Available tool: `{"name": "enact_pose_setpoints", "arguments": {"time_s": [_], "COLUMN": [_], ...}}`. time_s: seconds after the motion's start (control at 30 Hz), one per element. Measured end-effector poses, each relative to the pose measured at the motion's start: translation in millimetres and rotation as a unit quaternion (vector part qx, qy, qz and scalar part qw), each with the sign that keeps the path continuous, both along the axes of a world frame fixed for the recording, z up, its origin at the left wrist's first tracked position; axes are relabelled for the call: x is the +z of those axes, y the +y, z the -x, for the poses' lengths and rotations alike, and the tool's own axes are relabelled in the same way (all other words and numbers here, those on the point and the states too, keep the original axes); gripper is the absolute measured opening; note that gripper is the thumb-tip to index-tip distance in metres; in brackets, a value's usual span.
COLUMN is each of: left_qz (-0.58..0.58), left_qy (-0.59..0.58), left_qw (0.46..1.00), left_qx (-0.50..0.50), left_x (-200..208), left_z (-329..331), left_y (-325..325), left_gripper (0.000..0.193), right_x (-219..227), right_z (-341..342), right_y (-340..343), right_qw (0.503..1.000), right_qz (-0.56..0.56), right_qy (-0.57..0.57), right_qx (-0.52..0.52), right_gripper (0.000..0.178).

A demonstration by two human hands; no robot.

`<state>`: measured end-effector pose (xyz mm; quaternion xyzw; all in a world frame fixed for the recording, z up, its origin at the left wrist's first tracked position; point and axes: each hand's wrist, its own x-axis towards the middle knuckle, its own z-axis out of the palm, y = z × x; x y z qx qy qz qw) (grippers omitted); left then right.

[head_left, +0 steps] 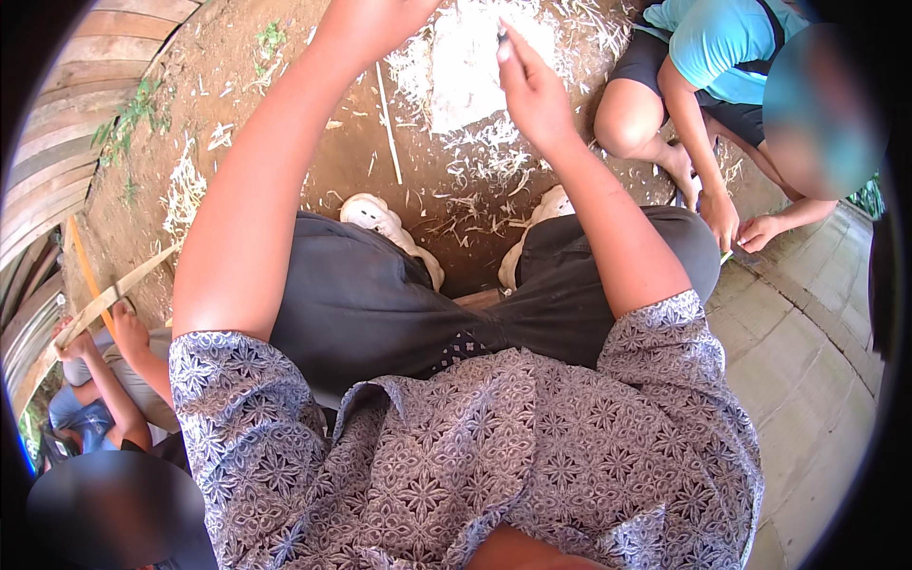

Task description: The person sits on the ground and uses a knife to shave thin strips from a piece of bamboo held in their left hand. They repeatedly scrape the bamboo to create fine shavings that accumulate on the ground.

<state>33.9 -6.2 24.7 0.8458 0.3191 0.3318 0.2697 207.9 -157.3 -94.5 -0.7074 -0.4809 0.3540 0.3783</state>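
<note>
1. Head view: my right hand (pixel 540 95), thumb and forefinger nearly together, pinches a small dark object (pixel 503 36) too hidden to identify.
2. My left hand (pixel 385 19) is cut off above; I cannot tell its opening or hold.
3. Nearer that hand, a thin, straight, pale strip (pixel 389 123) lies on brown earth (pixel 228 76), pointing lengthwise toward my white shoe (pixel 378 220).

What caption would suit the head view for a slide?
Left hand and right hand held out near pale shavings on bare earth, a co-worker at right.
</note>
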Motion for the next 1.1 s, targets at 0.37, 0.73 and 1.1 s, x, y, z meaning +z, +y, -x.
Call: {"name": "enact_pose_setpoints", "arguments": {"time_s": [0.37,0.73,1.1], "left_qz": [0.015,0.033,0.04], "left_qy": [0.001,0.027,0.009], "left_qw": [1.0,0.998,0.999], "left_qx": [0.02,0.042,0.035], "left_x": [-0.3,3.2,3.6], "left_z": [2.0,0.9,-2.2], "left_y": [-1.7,-0.8,-2.4], "left_gripper": [0.006,0.009,0.008], "right_x": [4.9,32.1,4.1], "right_z": [1.1,13.1,15.3], "right_y": [5.5,6.9,1.3], "right_qw": [1.0,0.999,0.989], "right_qz": [-0.004,0.01,-0.017], "right_qy": [0.011,0.014,-0.143], "right_qx": [0.0,-0.032,0.041], "right_gripper": [0.046,0.047,0.049]}}
